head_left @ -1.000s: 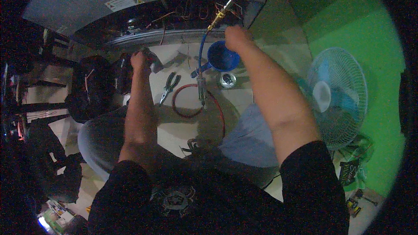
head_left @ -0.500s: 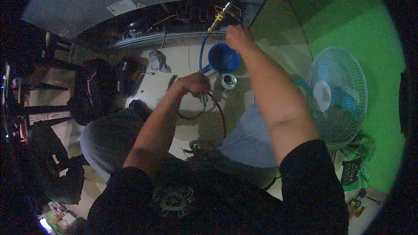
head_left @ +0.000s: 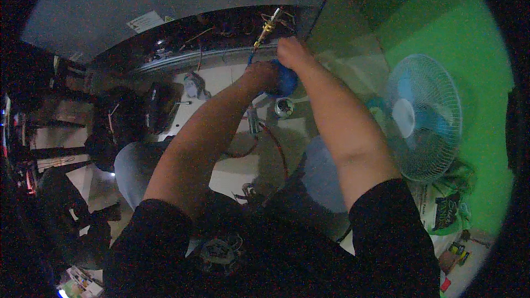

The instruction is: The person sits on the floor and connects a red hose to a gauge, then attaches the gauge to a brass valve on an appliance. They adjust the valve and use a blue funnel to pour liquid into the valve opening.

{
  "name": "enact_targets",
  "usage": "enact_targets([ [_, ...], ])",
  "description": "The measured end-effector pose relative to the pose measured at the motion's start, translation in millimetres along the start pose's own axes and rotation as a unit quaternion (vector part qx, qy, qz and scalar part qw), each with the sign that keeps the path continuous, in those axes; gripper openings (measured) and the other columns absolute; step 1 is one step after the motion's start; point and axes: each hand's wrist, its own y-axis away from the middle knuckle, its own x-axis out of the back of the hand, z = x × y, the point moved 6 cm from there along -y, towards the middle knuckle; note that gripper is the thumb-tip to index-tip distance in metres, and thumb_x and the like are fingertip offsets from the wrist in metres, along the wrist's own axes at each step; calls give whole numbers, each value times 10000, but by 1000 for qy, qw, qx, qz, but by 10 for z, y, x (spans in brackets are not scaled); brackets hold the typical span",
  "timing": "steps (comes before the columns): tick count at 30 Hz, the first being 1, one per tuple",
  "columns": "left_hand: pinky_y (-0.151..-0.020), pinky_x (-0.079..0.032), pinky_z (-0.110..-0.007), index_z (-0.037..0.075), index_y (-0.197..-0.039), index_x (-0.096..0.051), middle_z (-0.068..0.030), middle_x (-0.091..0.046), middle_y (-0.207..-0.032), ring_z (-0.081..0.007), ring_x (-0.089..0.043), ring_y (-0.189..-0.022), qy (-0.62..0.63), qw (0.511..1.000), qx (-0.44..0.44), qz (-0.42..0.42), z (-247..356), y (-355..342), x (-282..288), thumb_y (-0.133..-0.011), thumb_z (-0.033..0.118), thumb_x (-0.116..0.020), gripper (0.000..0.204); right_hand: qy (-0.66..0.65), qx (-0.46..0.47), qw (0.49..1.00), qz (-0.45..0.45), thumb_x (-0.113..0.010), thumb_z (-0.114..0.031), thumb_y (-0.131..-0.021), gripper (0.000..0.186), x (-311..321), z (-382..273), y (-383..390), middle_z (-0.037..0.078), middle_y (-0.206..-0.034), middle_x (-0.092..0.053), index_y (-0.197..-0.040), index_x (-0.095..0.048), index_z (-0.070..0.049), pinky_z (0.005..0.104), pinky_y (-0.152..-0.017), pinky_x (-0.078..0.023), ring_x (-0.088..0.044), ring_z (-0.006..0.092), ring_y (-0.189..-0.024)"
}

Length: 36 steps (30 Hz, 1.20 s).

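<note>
My left hand (head_left: pixel 264 75) is closed, in front of the blue dipper (head_left: pixel 287 81) and beside the blue hose; anything in its fingers is hidden. My right hand (head_left: pixel 292 53) is a fist just above the dipper, at the lower edge of the dark open machine base (head_left: pixel 226 28); what it grips, if anything, does not show. Left of that fist, a brass fitting with a pale tip (head_left: pixel 266 30) points up from the blue hose (head_left: pixel 251 58). Below the hands are an open metal can (head_left: pixel 284 108), a metal cylinder (head_left: pixel 253 120) and a red hose (head_left: pixel 277 142).
A white fan with blue blades (head_left: pixel 424 117) stands at right by the green wall (head_left: pixel 475 77). A grey cloth-like item (head_left: pixel 194 85), a socket-like metal tool (head_left: pixel 184 102) and dark bags (head_left: pixel 122 116) lie at left. My knees flank the floor space.
My left hand has left the metal cylinder and moved up beside my right hand, now covering part of the dipper. My right hand and the brass fitting appear slightly lower and further left.
</note>
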Motion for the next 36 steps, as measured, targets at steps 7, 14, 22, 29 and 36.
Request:
enact_targets([
  [7,-999,-447,-481,109,-1216,-635,-136,-609,-1281,-330,-583,-1178,-71,995,-63,-15,78,-363,-73,-834,272,-618,415,-71,-102,991,-46,-568,-62,-822,226,58,107,44,207,-1044,-679,-1000,-705,-42,476,-832,-544,-665,375,-976],
  [14,-1004,-446,-464,104,-1238,-618,-154,-595,-1294,-333,-569,-1195,33,995,11,93,-214,-901,-263,-840,318,-611,451,-79,-69,994,17,-572,-79,-824,175,46,77,32,189,-1011,-688,-931,-707,-51,489,-794,-551,-674,360,-954],
  [22,-1006,-446,-452,99,-1254,-603,-171,-582,-1306,-333,-558,-1211,13,993,-11,116,-333,-1091,-403,-847,357,-605,482,-56,-71,996,11,-584,-78,-813,198,74,100,76,226,-1005,-677,-977,-689,-41,484,-795,-555,-672,365,-959],
  [29,-995,-455,-450,97,-1238,-615,-173,-599,-1281,-333,-566,-1201,90,991,35,89,-273,-837,-258,-846,374,-606,480,-153,-111,981,51,-563,-105,-827,207,180,130,126,234,-1029,-668,-973,-685,-25,519,-798,-543,-661,408,-957],
  [36,-877,-518,-471,83,-1144,-638,-191,-636,-1175,-353,-632,-1080,136,981,102,90,-146,-481,-23,-842,289,-606,367,-139,-68,988,-12,-572,-103,-797,216,21,151,4,234,-1022,-670,-960,-681,-11,491,-817,-536,-658,390,-959],
])
